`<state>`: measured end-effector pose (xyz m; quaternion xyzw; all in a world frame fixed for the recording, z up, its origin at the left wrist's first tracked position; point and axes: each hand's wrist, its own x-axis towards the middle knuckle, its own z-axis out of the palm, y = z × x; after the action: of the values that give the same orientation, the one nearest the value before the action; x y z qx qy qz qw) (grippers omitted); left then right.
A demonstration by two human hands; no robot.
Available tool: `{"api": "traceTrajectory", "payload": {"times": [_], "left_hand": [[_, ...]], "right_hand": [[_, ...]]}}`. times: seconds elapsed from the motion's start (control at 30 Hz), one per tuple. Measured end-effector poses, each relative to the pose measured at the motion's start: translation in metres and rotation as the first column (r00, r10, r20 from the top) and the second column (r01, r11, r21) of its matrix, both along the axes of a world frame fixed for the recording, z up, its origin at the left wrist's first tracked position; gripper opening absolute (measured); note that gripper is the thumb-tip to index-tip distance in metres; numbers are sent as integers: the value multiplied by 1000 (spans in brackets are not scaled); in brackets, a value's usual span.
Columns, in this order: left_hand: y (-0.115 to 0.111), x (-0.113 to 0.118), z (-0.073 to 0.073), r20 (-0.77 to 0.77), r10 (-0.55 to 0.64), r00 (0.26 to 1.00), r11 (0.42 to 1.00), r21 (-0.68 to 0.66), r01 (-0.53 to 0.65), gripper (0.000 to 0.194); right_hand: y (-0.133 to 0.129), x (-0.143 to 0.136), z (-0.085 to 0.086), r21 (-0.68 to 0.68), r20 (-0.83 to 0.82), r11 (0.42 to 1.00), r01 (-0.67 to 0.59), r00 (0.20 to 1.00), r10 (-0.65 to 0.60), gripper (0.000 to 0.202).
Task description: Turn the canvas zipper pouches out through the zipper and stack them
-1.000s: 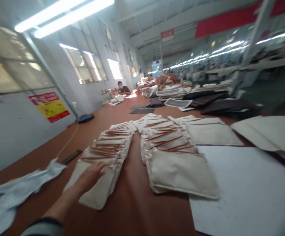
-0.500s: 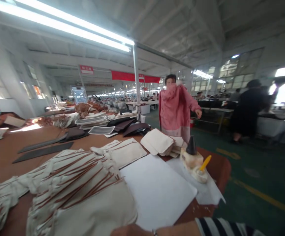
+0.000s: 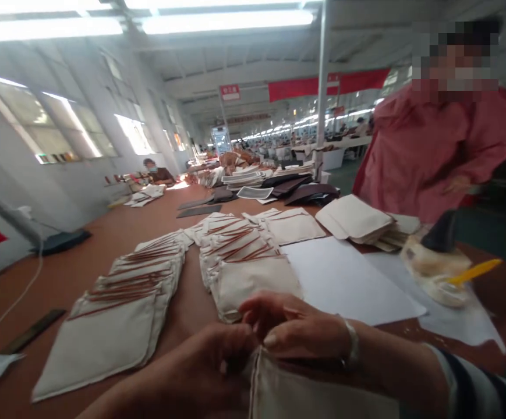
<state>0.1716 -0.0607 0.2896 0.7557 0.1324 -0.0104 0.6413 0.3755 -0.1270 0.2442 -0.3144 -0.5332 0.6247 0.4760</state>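
- Down at bottom centre, the right hand (image 3: 299, 329) pinches a cream pouch (image 3: 307, 393).
- Left hand (image 3: 211, 361) curls alongside; cannot tell its grip.
- Overlapping pouch row (image 3: 104, 334) lies left.

The pouch (image 3: 318, 393) nearest the front looked like matt cloth or soft leather, its face smooth. The left pile (image 3: 108, 343) and right pile (image 3: 253, 279) had the same dull, fabric-like finish. The counter (image 3: 195, 285) was smooth with a faint sheen, its material unclear. The white sheet (image 3: 349, 279) looked like matt paper, the yellow handle (image 3: 475, 272) like plastic. The pink jacket (image 3: 410, 157) was creased cloth, the pole (image 3: 322, 75) smooth, apparently metal.
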Motion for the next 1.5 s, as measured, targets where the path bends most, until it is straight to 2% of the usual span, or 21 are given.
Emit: {"api": "traceTrajectory", "payload": {"times": [0.07, 0.13, 0.2, 0.27, 0.37, 0.4, 0.47, 0.53, 0.6, 0.67, 0.73, 0.83, 1.03, 1.17, 1.33, 1.4, 1.5], "left_hand": [[-3, 4, 0, -8, -11, 1000, 992, -126, 10, 16], [-4, 5, 1, -26, 10, 1000, 989, -144, -14, 17], [-6, 3, 6, -50, 53, 997, 998, -38, -55, 16], [-8, -1, 14, -48, 83, 995, 992, 94, -78, 20], [-10, -4, 20, 13, 108, 994, 970, 220, -108, 28], [-10, -4, 18, 27, 127, 992, 961, 243, -130, 27], [-9, -5, 9, 17, 171, 985, 950, 261, -170, 23], [-9, -5, -5, -42, 210, 977, 954, 226, -195, 21], [-9, -7, -17, -98, 219, 971, 969, 141, -205, 17], [-12, -8, -23, -114, 211, 971, 977, 34, -209, 17], [-15, -7, -25, -103, 230, 968, 971, -46, -236, 24], [-17, -5, -28, -106, 277, 955, 954, -93, -287, 33], [-8, -3, -46, -74, 200, 977, 958, -194, -210, 34], [-5, -1, -49, -104, 204, 973, 961, -169, -219, 35], [-5, 4, -46, -134, 229, 964, 969, -61, -239, 32], [-6, 6, -47, -151, 248, 957, 968, -10, -252, 29], [-8, 9, -49, -170, 259, 951, 966, 27, -259, 28]], "right_hand": [[-13, 4, -9, -5, 90, 1000, 3, 996, -3, 48], [-28, 5, -7, 8, 204, 1000, -20, 979, 18, 37], [-40, 4, 5, 64, 256, 998, -13, 967, -4, 27], [-45, 2, 23, 202, 314, 979, 19, 946, -83, 16], [-40, 0, 36, 489, 426, 872, -13, 876, -226, 4], [-35, 0, 33, 559, 446, 828, -38, 856, -261, 5], [-23, 0, 18, 643, 459, 762, -77, 835, -303, 8], [-15, 0, -5, 668, 465, 739, -82, 822, -329, 9], [-13, -1, -24, 664, 466, 745, -67, 816, -342, 11], [-17, -2, -33, 633, 477, 772, -58, 814, -330, 13], [-24, -3, -33, 587, 497, 808, -58, 813, -303, 12], [-30, -2, -25, 543, 512, 837, -60, 815, -273, 9], [-25, 7, -22, 425, 509, 899, -104, 849, -143, 11], [-24, 12, -25, 460, 540, 875, -150, 830, -142, 16], [-25, 9, -29, 511, 609, 855, -89, 739, -287, 10], [-24, 8, -30, 518, 604, 853, -62, 733, -313, 11], [-24, 9, -26, 412, 577, 911, -26, 781, -239, 18]]}}
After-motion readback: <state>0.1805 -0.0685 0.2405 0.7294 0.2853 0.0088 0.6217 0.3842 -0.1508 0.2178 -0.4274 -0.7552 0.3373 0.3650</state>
